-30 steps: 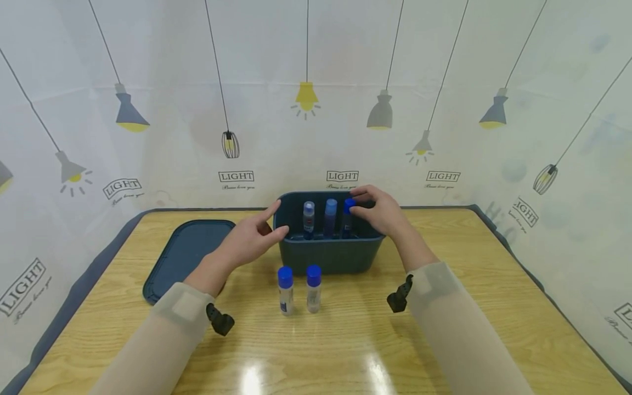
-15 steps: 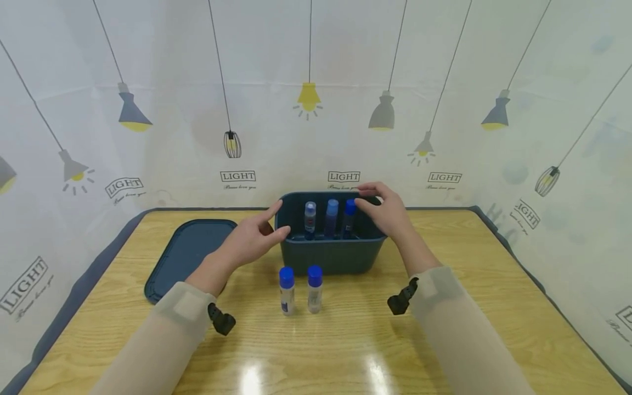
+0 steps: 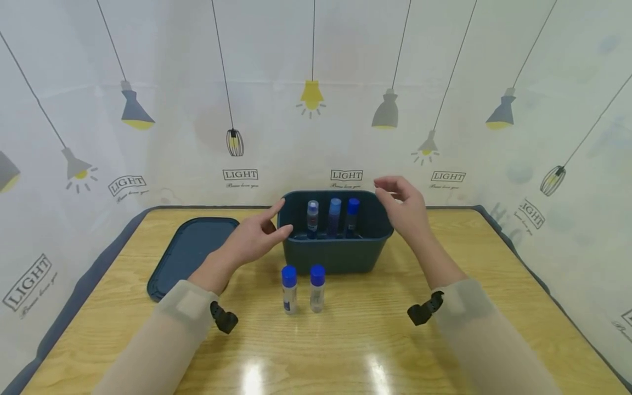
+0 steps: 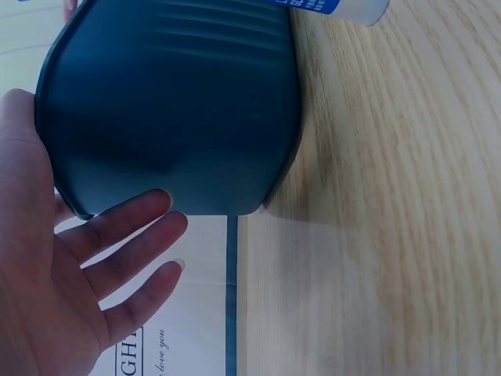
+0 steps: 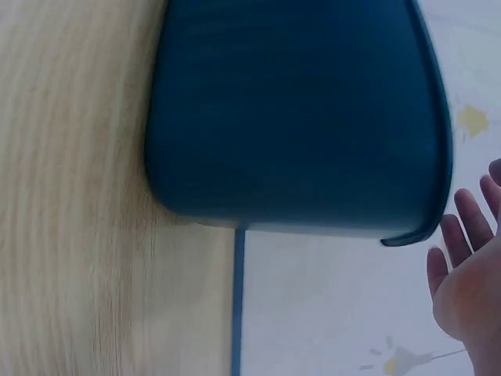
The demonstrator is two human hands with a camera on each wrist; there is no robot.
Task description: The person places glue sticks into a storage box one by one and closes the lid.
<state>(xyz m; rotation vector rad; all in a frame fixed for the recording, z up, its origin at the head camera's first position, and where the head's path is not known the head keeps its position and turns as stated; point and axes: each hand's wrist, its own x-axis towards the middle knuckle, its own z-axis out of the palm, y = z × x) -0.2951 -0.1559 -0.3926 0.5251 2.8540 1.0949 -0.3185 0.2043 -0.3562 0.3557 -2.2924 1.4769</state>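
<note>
A dark blue storage bin (image 3: pixel 336 257) stands on the table with three blue-tinted glue bottles upright inside: one with a clear top (image 3: pixel 312 219), one with a light blue cap (image 3: pixel 333 218) and one with a deep blue cap (image 3: pixel 352 218). My left hand (image 3: pixel 253 237) rests at the bin's left end, thumb and index finger over the rim, the other fingers loosely spread along the outer wall (image 4: pixel 172 117). Beside the right end of the rim, my right hand (image 3: pixel 407 211) is raised with nothing in it; its fingers (image 5: pixel 470 219) look relaxed in the right wrist view.
Two clear glue bottles with blue caps, a left one (image 3: pixel 289 291) and a right one (image 3: pixel 317 289), stand in front of the bin. A dark blue lid (image 3: pixel 190 255) lies to the left on the wooden table (image 3: pixel 345 345). Behind hangs a lamp-printed cloth (image 3: pixel 276 109).
My right hand has let go of the deep-blue-capped bottle and moved right, out to the bin's right rim. That bottle now stands by itself in the bin. My left hand stays put.
</note>
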